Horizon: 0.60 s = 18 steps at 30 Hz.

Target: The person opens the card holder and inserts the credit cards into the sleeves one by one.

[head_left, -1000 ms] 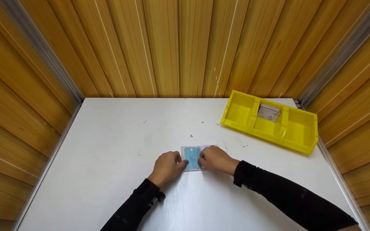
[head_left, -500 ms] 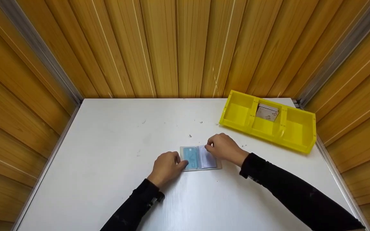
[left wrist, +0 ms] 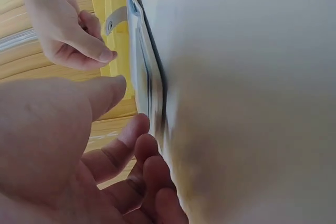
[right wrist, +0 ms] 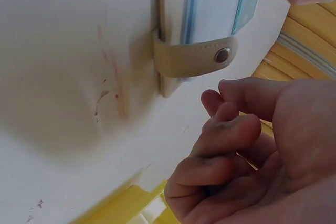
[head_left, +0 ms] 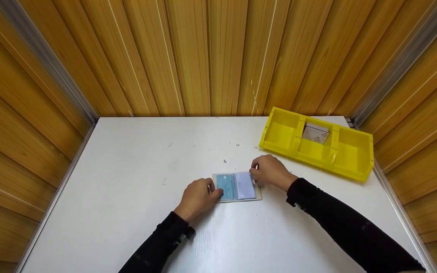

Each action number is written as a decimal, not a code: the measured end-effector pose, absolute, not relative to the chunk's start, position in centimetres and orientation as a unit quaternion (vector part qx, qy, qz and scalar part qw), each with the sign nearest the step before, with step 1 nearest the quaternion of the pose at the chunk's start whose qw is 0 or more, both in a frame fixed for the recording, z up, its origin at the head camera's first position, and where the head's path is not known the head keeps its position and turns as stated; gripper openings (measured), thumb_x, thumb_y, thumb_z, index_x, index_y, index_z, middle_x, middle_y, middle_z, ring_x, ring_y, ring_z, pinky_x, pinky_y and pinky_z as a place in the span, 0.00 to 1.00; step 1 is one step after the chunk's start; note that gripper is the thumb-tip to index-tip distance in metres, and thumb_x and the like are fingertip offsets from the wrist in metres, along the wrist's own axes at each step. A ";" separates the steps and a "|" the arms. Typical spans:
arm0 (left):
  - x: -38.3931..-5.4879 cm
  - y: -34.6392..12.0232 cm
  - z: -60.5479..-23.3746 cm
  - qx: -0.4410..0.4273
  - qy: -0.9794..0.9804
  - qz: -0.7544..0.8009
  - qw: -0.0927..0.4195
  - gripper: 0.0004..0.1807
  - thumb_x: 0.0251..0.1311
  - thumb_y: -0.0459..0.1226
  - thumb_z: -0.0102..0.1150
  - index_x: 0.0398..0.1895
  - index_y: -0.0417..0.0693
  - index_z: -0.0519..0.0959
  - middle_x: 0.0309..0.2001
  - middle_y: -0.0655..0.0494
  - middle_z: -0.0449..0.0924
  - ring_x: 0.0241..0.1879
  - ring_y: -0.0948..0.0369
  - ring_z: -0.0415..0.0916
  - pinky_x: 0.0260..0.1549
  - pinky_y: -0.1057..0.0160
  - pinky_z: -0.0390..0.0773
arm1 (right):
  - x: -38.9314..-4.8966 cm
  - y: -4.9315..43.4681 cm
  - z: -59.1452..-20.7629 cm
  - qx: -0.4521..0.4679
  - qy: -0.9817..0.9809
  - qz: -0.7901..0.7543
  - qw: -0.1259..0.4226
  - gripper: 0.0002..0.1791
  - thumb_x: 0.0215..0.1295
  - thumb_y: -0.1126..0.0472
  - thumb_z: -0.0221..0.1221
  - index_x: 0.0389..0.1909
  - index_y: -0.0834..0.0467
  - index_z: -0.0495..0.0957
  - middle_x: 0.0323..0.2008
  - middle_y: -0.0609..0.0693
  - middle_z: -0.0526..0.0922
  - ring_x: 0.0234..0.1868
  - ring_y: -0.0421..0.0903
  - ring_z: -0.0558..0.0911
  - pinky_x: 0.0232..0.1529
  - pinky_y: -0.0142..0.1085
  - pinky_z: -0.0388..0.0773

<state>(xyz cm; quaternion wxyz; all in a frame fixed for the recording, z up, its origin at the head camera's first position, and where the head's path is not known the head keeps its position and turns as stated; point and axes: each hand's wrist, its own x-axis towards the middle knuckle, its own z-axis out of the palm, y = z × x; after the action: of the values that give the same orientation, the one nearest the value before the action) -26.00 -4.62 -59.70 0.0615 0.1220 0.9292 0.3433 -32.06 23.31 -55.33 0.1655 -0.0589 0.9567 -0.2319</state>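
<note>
An opened card holder (head_left: 245, 185) lies on the white table, a light blue card (head_left: 225, 182) in its left sleeve and a whitish sleeve on its right side. My left hand (head_left: 199, 195) pinches its left edge, thumb over the blue card and fingers low along the edge, as the left wrist view (left wrist: 100, 145) shows. My right hand (head_left: 271, 170) hovers by the upper right edge, fingers loosely curled with nothing seen between them. In the right wrist view, a beige strap (right wrist: 189, 59) with a metal snap stands out from the holder just beyond that hand's fingertips (right wrist: 212, 100).
A yellow three-part bin (head_left: 282, 131) stands at the back right of the table (head_left: 139, 159). Its middle compartment has a pale, flat patterned item (head_left: 316, 133) in it. Wood-look panels (head_left: 195, 57) rise behind and at both sides.
My right hand has moved from the middle of the card holder up and right to beyond its upper right edge, uncovering the whitish right side. My left hand has stayed at the left edge.
</note>
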 end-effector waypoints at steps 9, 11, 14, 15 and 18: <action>-26.2 -3.1 -59.4 0.129 0.936 0.326 0.030 0.17 0.72 0.48 0.72 0.29 0.51 0.77 0.30 0.59 0.73 0.31 0.62 0.68 0.32 0.64 0.68 | -32.5 23.7 -56.2 -0.075 0.959 -0.221 0.161 0.12 0.77 0.52 0.64 0.44 0.55 0.90 0.42 0.52 0.86 0.47 0.51 0.80 0.49 0.45 0.75; -26.3 -2.5 -59.4 0.129 0.939 0.319 0.025 0.18 0.72 0.48 0.72 0.30 0.51 0.77 0.31 0.59 0.73 0.32 0.62 0.68 0.33 0.64 0.68 | -32.5 23.7 -56.5 -0.082 0.960 -0.219 0.156 0.11 0.77 0.52 0.65 0.43 0.55 0.90 0.41 0.52 0.86 0.47 0.52 0.80 0.49 0.45 0.76; -26.5 -1.6 -59.4 0.132 0.941 0.311 0.024 0.19 0.70 0.50 0.73 0.31 0.51 0.77 0.32 0.59 0.72 0.33 0.61 0.67 0.34 0.63 0.68 | -32.5 23.6 -56.8 -0.086 0.961 -0.215 0.153 0.10 0.77 0.52 0.66 0.43 0.55 0.90 0.41 0.52 0.85 0.47 0.52 0.80 0.50 0.46 0.76; -26.5 -1.3 -59.4 0.131 0.942 0.309 0.026 0.19 0.70 0.51 0.74 0.31 0.51 0.77 0.33 0.58 0.72 0.34 0.61 0.67 0.34 0.63 0.68 | -32.5 23.5 -56.8 -0.086 0.961 -0.213 0.153 0.10 0.77 0.52 0.66 0.43 0.55 0.90 0.41 0.52 0.85 0.47 0.52 0.80 0.50 0.46 0.76; -26.6 -0.5 -59.6 0.129 0.947 0.292 0.023 0.20 0.69 0.53 0.75 0.33 0.50 0.77 0.35 0.57 0.72 0.36 0.60 0.69 0.35 0.61 0.69 | -32.5 23.3 -56.9 -0.091 0.962 -0.206 0.153 0.10 0.77 0.52 0.66 0.43 0.55 0.89 0.42 0.52 0.86 0.48 0.52 0.80 0.50 0.46 0.77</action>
<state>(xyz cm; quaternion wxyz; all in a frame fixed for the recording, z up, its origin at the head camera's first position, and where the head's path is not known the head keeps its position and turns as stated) -26.62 -0.51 -59.62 0.0228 0.1285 0.9474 0.2922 -32.49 23.34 -56.95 0.1526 -0.0907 0.9623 -0.2061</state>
